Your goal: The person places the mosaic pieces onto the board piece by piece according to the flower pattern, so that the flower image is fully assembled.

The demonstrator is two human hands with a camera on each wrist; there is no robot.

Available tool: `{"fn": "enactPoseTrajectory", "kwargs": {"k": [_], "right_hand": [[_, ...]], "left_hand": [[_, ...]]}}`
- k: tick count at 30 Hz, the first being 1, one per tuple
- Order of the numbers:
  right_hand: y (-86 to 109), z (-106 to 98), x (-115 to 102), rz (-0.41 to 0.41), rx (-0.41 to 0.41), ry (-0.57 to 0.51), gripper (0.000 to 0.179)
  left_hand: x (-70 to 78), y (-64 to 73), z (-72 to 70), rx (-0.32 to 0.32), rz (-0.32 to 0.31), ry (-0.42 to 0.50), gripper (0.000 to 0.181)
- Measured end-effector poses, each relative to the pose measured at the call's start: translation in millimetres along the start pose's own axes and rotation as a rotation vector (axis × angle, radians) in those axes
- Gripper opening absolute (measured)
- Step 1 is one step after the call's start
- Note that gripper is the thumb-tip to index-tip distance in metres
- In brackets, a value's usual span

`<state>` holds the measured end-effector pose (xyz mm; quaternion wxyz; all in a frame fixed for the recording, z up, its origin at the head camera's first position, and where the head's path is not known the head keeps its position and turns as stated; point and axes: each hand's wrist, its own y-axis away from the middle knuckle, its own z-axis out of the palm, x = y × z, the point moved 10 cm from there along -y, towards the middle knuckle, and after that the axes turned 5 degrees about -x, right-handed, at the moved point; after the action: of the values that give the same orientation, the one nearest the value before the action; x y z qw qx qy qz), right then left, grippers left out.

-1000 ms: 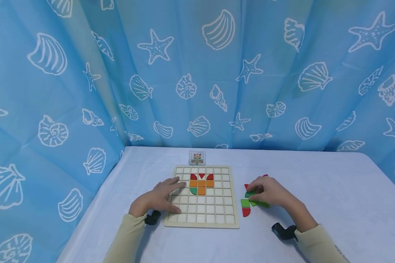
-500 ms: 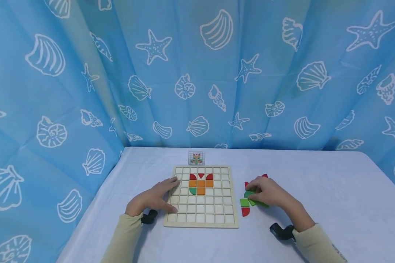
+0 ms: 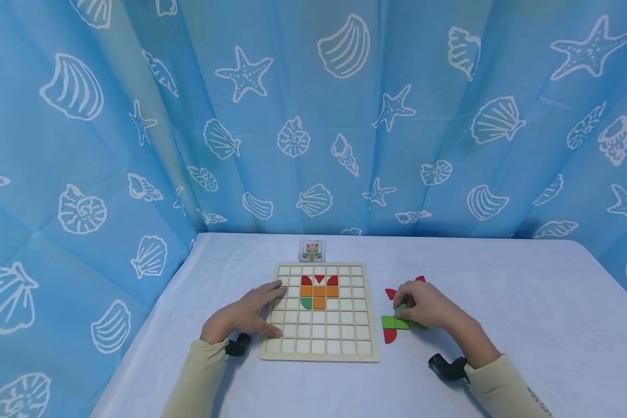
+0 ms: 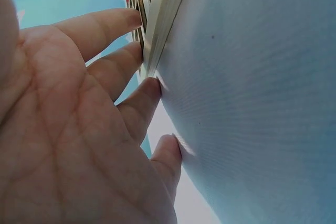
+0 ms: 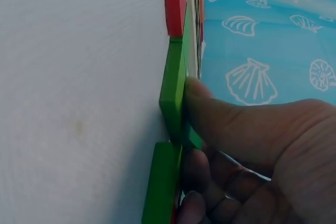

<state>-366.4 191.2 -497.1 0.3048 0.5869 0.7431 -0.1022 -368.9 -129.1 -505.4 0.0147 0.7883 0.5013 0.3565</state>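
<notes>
A wooden grid board (image 3: 319, 359) lies on the white table, with red, orange and green tiles set in its upper cells. My left hand (image 3: 242, 315) rests at the board's left side, fingers spread, index and middle fingertips on its edge in the left wrist view. Right of the board, my right hand (image 3: 427, 305) reaches into a loose group of tiles. Its thumb and curled fingers pinch a dark green tile (image 5: 194, 137), partly hidden by the hand. The thumb tip also lies against a light green square tile (image 5: 173, 87). Another green tile (image 5: 161, 182) is beside the fingers.
A small pattern card (image 3: 312, 251) stands behind the board. Red tiles (image 3: 390, 335) lie around the right hand, one (image 3: 390, 294) beyond its fingertips. A second light green square (image 3: 388, 322) sits nearer the board. A blue shell-print curtain (image 3: 313, 116) hangs behind the table.
The right fingers have drawn the dark green tile slightly right. A light green square has turned to line up beside the other one. A red tile has shifted left. The left hand slid slightly left earlier.
</notes>
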Motion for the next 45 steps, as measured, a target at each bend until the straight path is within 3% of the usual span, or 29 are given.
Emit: {"fn": "enactPoseTrajectory", "kwargs": {"k": [9, 13, 20, 26, 33, 39, 45], "right_hand": [[2.1, -3.5, -5.7, -0.048, -0.002, 0.029, 0.018], [4.9, -15.4, -7.7, -0.044, 0.054, 0.023, 0.014], [9.5, -32.8, -20.8, -0.089, 0.157, -0.021, 0.029], [12.0, -34.8, -31.2, -0.085, 0.156, -0.180, 0.020], [8.0, -43.5, -38.2, 0.027, 0.240, -0.370, 0.037], [-5.4, -34.3, -42.9, 0.115, 0.207, -0.606, 0.037], [-13.7, -27.9, -43.9, 0.107, 0.181, -0.646, 0.033]], "left_hand": [[-0.8, 0.1, 0.0, -0.007, 0.025, 0.012, 0.094], [-2.3, -1.1, 0.7, -0.012, 0.018, 0.004, 0.094], [-2.4, -1.4, -1.3, -0.009, 0.017, -0.007, 0.095], [0.1, 1.5, -1.7, -0.002, 0.036, -0.001, 0.095], [-4.7, -1.4, 1.8, 0.000, 0.030, 0.018, 0.094], [-4.8, -2.7, 5.2, -0.003, 0.045, 0.024, 0.094], [-2.7, 0.7, -1.1, 0.004, 0.037, 0.007, 0.096]]}}
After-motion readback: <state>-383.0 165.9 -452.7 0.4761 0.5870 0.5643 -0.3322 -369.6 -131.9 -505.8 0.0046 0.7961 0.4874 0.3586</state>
